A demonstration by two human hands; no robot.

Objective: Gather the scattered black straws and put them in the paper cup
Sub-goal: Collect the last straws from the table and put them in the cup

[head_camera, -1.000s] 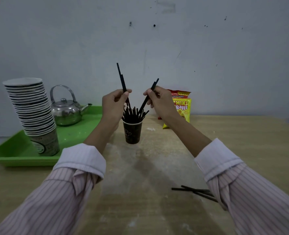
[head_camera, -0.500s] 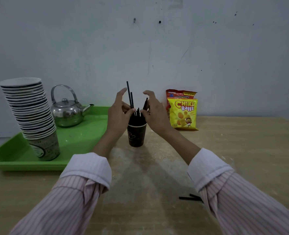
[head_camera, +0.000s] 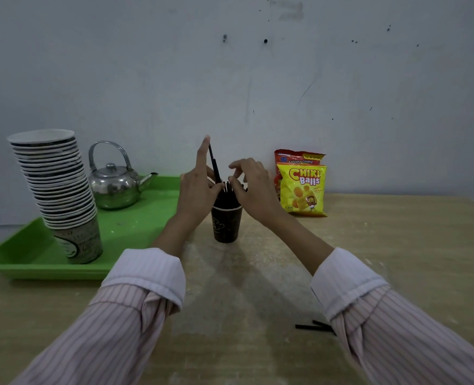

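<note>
1. The step in hand, as I judge it, is settling straws into the dark paper cup with a white rim (head_camera: 226, 226). The cup stands upright on the pale wooden tabletop (head_camera: 397, 259), just below and between both hands.
2. The left hand (head_camera: 198, 190) holds its index finger straight up, and one long black plastic straw (head_camera: 214, 163) stands along this finger. The lower end of this straw is among the bundle of black straws (head_camera: 226, 194) in the cup. Whether the thumb pinches it I cannot tell, because that side is hidden.
3. The right hand (head_camera: 255, 187) is on the other side of the bundle. Its fingers are loosely curved over the straw tops and seem to grasp nothing.
4. A few loose black straws (head_camera: 309, 326) lie flat on the tabletop, well apart from both hands and just beside the right striped sleeve (head_camera: 397, 343).
5. The next move probably calls for letting the long straw sink into the cup, then drawing one hand back to the loose ones.
</note>
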